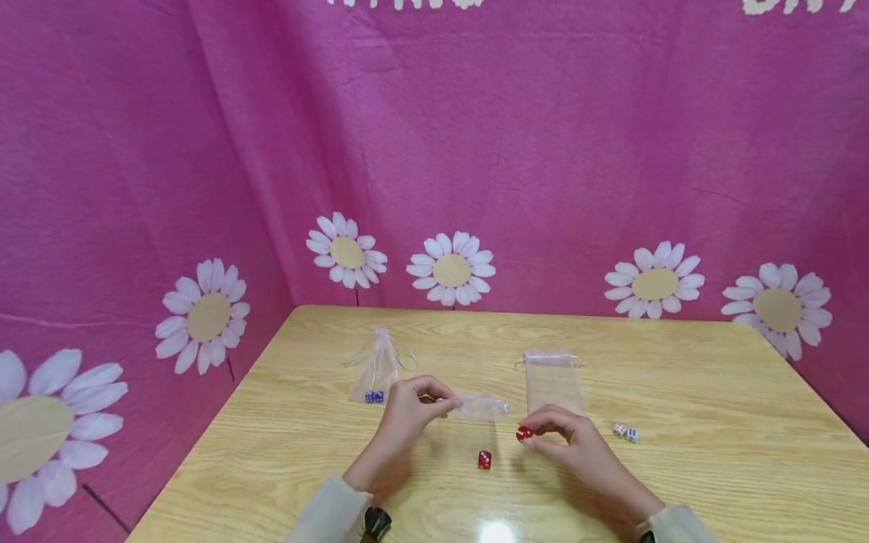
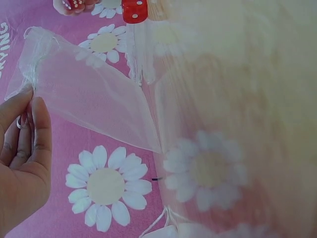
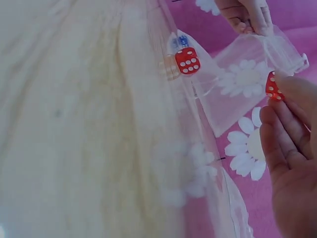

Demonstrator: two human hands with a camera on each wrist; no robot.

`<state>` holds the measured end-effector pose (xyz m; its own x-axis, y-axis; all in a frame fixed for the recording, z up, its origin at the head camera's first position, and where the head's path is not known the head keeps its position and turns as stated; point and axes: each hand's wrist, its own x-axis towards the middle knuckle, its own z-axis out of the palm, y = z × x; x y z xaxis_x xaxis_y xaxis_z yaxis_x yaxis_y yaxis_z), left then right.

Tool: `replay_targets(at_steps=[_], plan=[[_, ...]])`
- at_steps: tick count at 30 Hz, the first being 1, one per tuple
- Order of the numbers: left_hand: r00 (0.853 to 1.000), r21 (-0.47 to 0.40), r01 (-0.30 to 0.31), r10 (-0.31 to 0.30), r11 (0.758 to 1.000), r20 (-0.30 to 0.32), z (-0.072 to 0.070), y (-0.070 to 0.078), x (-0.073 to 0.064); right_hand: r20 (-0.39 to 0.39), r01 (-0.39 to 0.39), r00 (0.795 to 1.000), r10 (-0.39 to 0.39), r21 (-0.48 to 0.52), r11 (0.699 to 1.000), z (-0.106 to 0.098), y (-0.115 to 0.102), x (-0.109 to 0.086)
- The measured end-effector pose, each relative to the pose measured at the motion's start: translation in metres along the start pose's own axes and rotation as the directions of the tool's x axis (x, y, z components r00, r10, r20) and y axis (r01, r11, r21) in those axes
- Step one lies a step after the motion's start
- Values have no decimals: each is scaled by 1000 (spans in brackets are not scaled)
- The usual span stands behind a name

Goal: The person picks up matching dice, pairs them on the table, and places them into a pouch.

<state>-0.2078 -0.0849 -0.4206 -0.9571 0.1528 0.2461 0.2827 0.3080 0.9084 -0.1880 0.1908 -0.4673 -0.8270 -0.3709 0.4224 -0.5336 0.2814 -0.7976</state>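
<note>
My left hand pinches the gathered top edge of a sheer white drawstring pouch, whose body hangs down toward the table. Between thumb and fingertips my right hand holds a red die with white dots, just right of the pouch's mouth. A second red die lies on the table by the pouch's lower edge, in front of both hands. In the right wrist view that die shows six dots on the side facing me.
Behind my left hand lies another sheer pouch with blue dice in its bottom. A flat pouch lies beyond my right hand. Two white dice sit to the right on the wooden table. A pink flowered cloth hangs behind.
</note>
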Motion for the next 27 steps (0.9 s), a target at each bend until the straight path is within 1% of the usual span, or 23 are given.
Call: replay_targets(at_steps=[2, 4, 6, 8, 10, 13, 16, 17, 21, 23, 27], plan=[[1000, 8, -4, 4, 1000, -1, 0, 0, 0, -21, -40, 999, 41, 23, 999, -3, -2, -2], [1000, 7, -4, 4, 1000, -1, 1, 1, 0, -43, -49, 998, 50, 40, 998, -5, -4, -3], [1000, 9, -6, 6, 1000, 3, 1, 1, 0, -68, -12, 998, 15, 46, 999, -6, -8, -2], [1000, 3, -12, 12, 1000, 8, 3, 1, 0, -96, 71, 993, -68, 23, 997, -6, -14, 1], [1000, 1, -19, 19, 1000, 17, 4, 0, 1, -122, 171, 977, -174, -33, 985, -5, -21, 6], [999, 4, -28, 28, 1000, 28, 7, 0, 2, -149, 286, 940, -306, -143, 948, -3, -33, 14], [999, 5, -25, 25, 1000, 32, 8, 1, 2, -141, 357, 910, -390, -212, 910, -1, -40, 22], [999, 6, -23, 23, 1000, 33, 8, 1, 2, -134, 388, 896, -423, -225, 894, 0, -40, 25], [999, 1, -19, 19, 1000, 40, 8, 2, 2, -97, 478, 853, -513, -254, 841, 4, -37, 33], [999, -1, -21, 21, 1000, 45, 9, 2, 1, -83, 496, 843, -532, -264, 827, 5, -36, 36], [998, -22, -20, 21, 1000, 63, 9, 1, 0, -69, 496, 844, -532, -274, 824, 8, -33, 38]])
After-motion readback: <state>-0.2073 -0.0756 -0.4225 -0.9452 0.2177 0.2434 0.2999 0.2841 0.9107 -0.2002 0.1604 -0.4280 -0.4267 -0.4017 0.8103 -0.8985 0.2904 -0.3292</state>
